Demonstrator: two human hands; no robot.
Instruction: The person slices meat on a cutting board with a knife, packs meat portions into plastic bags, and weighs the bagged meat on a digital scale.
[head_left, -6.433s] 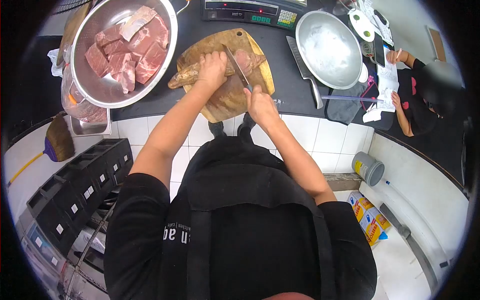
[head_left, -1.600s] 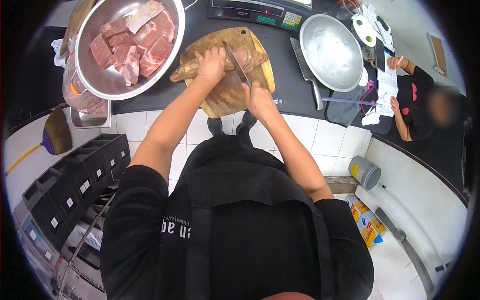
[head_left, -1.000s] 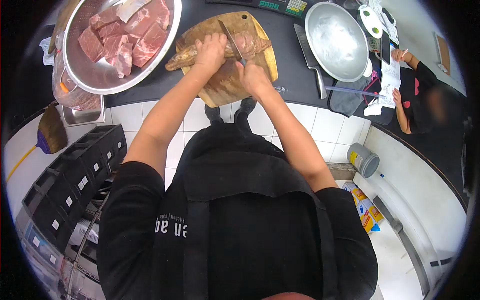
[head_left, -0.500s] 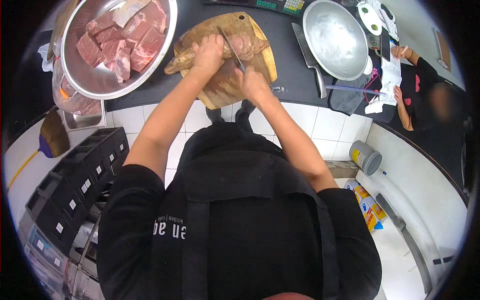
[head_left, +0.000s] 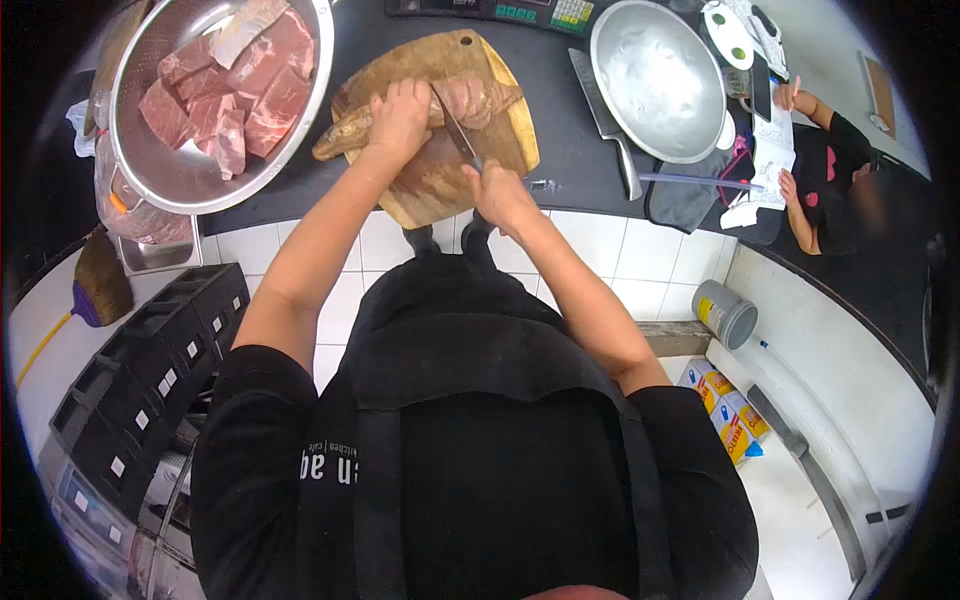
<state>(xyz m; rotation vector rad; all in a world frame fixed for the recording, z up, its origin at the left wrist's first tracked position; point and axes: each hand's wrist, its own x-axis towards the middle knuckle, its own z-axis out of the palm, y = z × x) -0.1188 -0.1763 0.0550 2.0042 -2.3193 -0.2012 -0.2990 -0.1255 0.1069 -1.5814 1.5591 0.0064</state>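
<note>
A long piece of meat (head_left: 347,132) lies across the wooden cutting board (head_left: 430,190). My left hand (head_left: 402,118) rests over its middle, fingers curled down onto it. In my right hand (head_left: 502,196), closed round the handle, is a knife (head_left: 457,131). Its blade slants up and left, against the meat just right of my left fingers. Several cut slices (head_left: 472,100) lean together to the right of the blade. The blade's lower edge and how deep it sits in the meat cannot be made out.
A steel colander (head_left: 322,110) with large raw meat chunks stands left of the board. To the right are a metal bowl (head_left: 655,85) and a second knife (head_left: 612,125). A scale (head_left: 520,12) sits behind. Another person's hand (head_left: 788,187) touches papers at far right.
The knife and my right hand have shifted down relative to the board, toward me. The whole view has also moved slightly. My left hand stays on the meat.
</note>
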